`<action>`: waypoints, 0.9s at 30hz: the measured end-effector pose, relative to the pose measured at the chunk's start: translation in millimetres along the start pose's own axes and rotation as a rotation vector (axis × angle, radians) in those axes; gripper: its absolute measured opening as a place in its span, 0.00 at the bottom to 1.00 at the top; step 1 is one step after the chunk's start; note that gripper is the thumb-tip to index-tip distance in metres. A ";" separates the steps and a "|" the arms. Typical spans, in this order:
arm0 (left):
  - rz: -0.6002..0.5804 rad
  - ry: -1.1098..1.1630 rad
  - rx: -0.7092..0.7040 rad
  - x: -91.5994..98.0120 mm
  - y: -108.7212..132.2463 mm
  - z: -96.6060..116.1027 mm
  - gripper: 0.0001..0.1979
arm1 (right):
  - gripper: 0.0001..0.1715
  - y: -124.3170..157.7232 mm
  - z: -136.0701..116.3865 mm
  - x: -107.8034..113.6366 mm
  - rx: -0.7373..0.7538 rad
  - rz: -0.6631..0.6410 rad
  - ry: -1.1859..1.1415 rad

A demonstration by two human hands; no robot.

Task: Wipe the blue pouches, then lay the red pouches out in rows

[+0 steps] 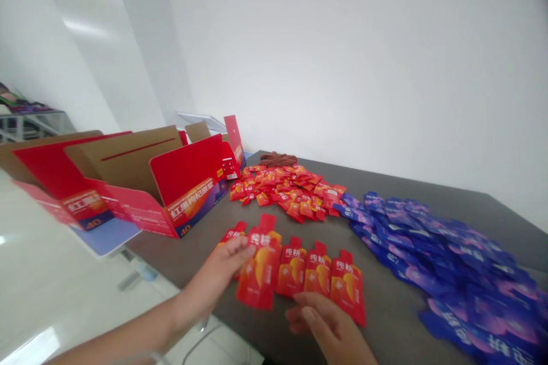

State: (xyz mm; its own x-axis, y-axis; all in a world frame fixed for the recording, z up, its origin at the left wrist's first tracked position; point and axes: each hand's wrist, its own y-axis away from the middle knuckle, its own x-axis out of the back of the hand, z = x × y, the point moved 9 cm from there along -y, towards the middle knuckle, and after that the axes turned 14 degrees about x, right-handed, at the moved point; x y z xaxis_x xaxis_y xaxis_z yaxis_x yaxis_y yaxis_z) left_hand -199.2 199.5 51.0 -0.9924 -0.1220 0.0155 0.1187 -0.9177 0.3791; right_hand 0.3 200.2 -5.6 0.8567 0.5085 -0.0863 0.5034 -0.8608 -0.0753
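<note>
A red pouch (259,274) with orange fruit printed on it is pinched along its left edge by my left hand (231,262), raised a little above the table. My right hand (327,322) is just in front of a row of similar pouches; its fingers are loosely bent, the thumb is apart, and I see nothing in it. In that row lie a left pouch (291,271), a middle pouch (317,269) and a right pouch (347,285), side by side with their spouts pointing away. Another red pouch (236,230) is partly hidden behind my left hand.
Beyond the row is a loose heap of red pouches (295,188), with a brown bundle (278,159) behind it. Blue-purple pouches (449,262) are piled on the right of the dark table (192,265). Open red cartons (194,182) stand along the left, near a white wall (363,57).
</note>
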 end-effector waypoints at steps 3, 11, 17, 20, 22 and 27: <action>0.303 -0.110 -0.025 76.9 -6.4 14.3 0.20 | 0.29 8.1 0.1 27.7 0.024 0.082 0.021; 0.610 -0.689 0.034 165.7 -52.1 5.3 0.14 | 0.29 13.0 -14.0 66.4 0.062 0.195 0.260; 0.638 -1.040 -0.123 140.3 -40.6 8.2 0.30 | 0.27 21.1 -16.6 117.1 0.172 0.271 0.763; 0.490 -1.122 -0.204 107.8 -33.8 -7.2 0.29 | 0.30 16.6 -24.3 116.7 0.396 0.228 1.047; 0.446 -1.203 -0.195 90.7 -30.9 -23.6 0.28 | 0.30 10.0 -19.4 101.1 0.493 0.110 1.186; 0.465 -1.403 -0.157 71.9 -28.0 -47.3 0.27 | 0.31 -4.6 14.4 63.0 0.429 -0.212 1.346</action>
State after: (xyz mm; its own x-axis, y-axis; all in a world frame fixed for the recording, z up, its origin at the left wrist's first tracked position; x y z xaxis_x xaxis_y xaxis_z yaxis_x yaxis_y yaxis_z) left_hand -272.3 198.5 -2.3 -0.0756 -0.0372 0.9964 0.3379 -0.9411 -0.0095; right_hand 50.3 236.5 -25.0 0.3457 0.0083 0.9383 0.7686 -0.5761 -0.2781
